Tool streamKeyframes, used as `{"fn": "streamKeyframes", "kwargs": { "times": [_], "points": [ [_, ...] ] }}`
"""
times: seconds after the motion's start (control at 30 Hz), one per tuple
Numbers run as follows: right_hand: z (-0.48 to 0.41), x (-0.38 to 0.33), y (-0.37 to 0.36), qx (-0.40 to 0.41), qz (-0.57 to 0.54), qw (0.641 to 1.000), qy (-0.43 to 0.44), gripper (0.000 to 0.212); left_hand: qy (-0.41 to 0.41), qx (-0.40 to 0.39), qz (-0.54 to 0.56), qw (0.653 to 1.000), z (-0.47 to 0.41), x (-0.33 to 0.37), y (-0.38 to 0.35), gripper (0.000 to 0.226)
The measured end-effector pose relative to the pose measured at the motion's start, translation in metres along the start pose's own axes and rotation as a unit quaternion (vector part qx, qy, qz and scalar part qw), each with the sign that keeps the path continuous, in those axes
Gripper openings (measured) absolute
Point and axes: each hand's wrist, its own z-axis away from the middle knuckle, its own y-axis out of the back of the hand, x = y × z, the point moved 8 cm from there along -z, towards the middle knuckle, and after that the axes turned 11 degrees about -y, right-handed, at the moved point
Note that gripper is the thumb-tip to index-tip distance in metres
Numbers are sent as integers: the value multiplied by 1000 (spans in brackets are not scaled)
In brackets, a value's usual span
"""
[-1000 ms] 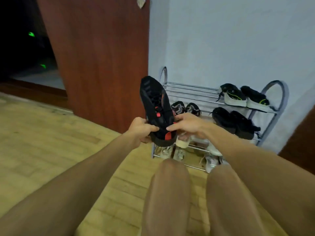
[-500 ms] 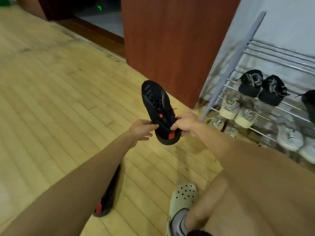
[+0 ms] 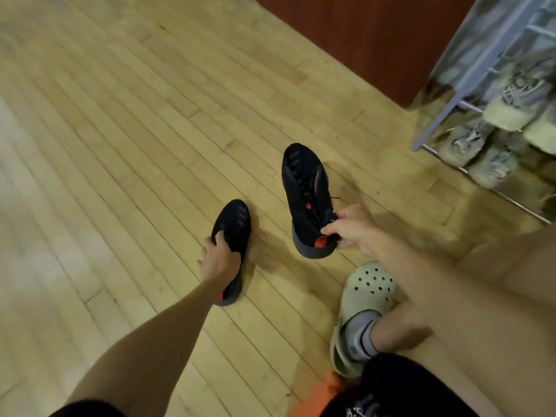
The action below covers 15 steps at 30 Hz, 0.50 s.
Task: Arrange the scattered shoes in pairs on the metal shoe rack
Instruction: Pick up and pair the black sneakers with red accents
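Wood plank floor [image 3: 120, 145]. Metal shoe rack [image 3: 433, 115] at the right edge, blurred, with beige sneakers [image 3: 511, 97] on its lower tiers. Right hand [image 3: 352, 230] pinches the heel collar of the first black shoe [image 3: 304, 200], left of the rack, toe pointing away, apparently clear of the floor. Left hand [image 3: 218, 257] has its fingers curled over the middle of the second black shoe [image 3: 234, 218], flat on the floor, farther left of the rack and well apart from it. Perforated clog [image 3: 370, 290] on the person's foot, on the near side of the rack. Brown panel [image 3: 361, 40] stands just left of the rack.
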Motion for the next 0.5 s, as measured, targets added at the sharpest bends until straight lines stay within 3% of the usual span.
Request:
{"fn": "streamKeyframes", "kwargs": {
  "times": [0.13, 0.27, 0.43, 0.5],
  "points": [
    [-10, 28, 5, 7, 36, 999, -12, 23, 141, -49, 94, 984, 6, -43, -21, 65],
    [-19, 48, 4, 14, 38, 999, -30, 26, 146, -40, 70, 986, 9, -63, -32, 73],
    [-20, 62, 5, 30, 58, 997, -38, 23, 167, -59, 188, 966, 22, -62, -59, 53],
    [-19, 64, 3, 21, 60, 997, -37, 23, 167, -60, 219, 960, 27, -54, -72, 55]
  ]
}}
